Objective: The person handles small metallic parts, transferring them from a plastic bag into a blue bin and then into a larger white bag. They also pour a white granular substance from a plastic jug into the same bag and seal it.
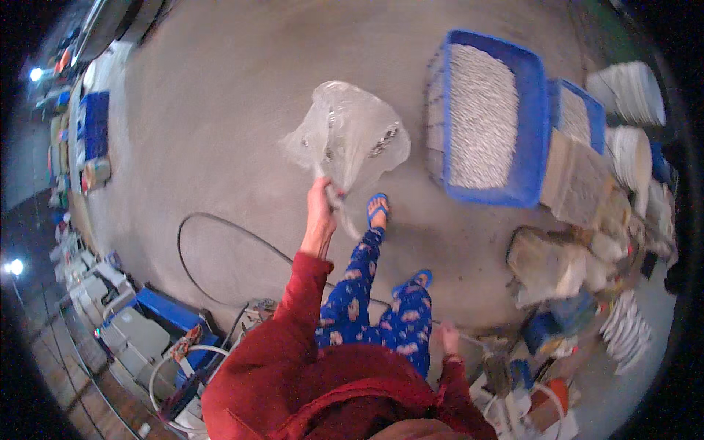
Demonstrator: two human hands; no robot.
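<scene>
A left hand (320,213) — its grip closed around the gathered neck of a clear plastic bag (348,132), left of a blue crate (532,121) — should stay firm, away from the patterned trousers (358,282); the right hand's (449,339) grip is unclear.

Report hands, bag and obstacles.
Left hand gripping clear plastic bag by its gathered end. Right hand low at side, grip unclear. Black cable looped on floor, left side.
</scene>
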